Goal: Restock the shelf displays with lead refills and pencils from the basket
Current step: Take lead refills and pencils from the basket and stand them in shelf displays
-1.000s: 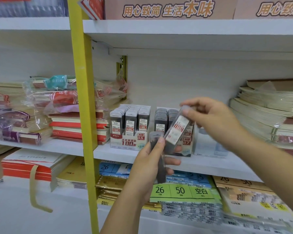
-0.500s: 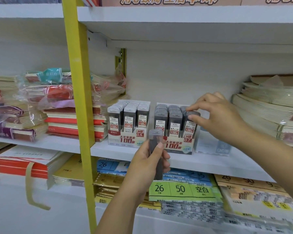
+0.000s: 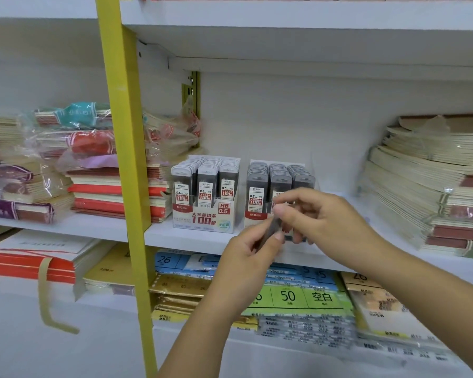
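Two display boxes of lead refill cases stand side by side on the white shelf (image 3: pixel 202 238): the 0.5 HB box (image 3: pixel 205 197) on the left and the 0.7 box (image 3: pixel 273 184) on the right. Both hands meet in front of the 0.7 box. My left hand (image 3: pixel 246 255) holds a dark grey lead refill case (image 3: pixel 273 227) by its lower part. My right hand (image 3: pixel 320 216) pinches the same case at its upper end with thumb and fingertips. The case is blurred and mostly covered by fingers. No basket or pencils are in view.
A yellow upright post (image 3: pixel 126 170) divides the shelving. Wrapped notebook stacks (image 3: pixel 93 173) lie to the left and cream notebook stacks (image 3: pixel 432 186) to the right. Packs of paper with number labels (image 3: pixel 298 296) fill the shelf below. Another shelf board (image 3: pixel 284 31) hangs overhead.
My right hand set one refill case into the 0.7 box, then came back down to the case in my left hand and took hold of its top.
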Tool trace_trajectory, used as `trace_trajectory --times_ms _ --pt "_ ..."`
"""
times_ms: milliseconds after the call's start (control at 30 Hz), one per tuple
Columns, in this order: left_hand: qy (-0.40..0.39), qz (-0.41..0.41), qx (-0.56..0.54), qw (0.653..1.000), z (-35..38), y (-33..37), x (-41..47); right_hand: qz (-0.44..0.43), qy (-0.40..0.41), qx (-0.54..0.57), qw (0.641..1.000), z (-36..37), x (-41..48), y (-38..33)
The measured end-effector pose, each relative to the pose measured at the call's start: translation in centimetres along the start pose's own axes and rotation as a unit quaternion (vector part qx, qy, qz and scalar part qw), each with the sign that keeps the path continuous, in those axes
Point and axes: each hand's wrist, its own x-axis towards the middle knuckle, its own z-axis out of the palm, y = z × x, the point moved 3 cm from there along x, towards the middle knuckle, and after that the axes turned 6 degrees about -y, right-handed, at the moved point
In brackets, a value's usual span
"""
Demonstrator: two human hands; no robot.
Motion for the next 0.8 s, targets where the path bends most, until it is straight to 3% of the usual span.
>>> trace_trajectory --times_ms 67,267,400,467,533,667,733,800 --pt "-0.008 0.013 0.033 0.999 0.4 0.1 -0.1 0.018 0.024 0.020 0.999 -0.1 -0.1 0.1" --pt "-0.056 -0.059 -0.032 0.996 0.0 -0.8 -0.1 0.085 0.063 0.117 0.987 -2.2 -1.1 0.9" --pt "-0.051 -0.069 -0.007 0.996 0.6 -1.4 0.1 0.103 0.040 0.168 0.979 -2.0 -1.4 1.3" --pt "-0.021 -0.051 0.006 0.998 0.9 -1.3 0.3 0.070 0.045 0.136 0.987 -2.8 -1.3 0.8" --pt "0.047 -0.008 0.081 0.996 0.7 -1.1 0.7 0.005 0.103 0.089 0.991 -4.7 -1.0 -0.2" --pt "0.153 0.070 0.313 0.935 -0.4 -0.9 1.1 -0.129 0.184 -0.107 0.969 -8.1 -0.2 -2.4" --pt "0.167 0.092 0.377 0.906 -0.6 -1.2 1.0 -0.135 0.178 -0.192 0.956 -8.1 0.5 -2.4" --pt "0.164 0.095 0.396 0.898 -0.6 -1.8 0.9 -0.120 0.153 -0.230 0.954 -7.4 1.2 -1.8"
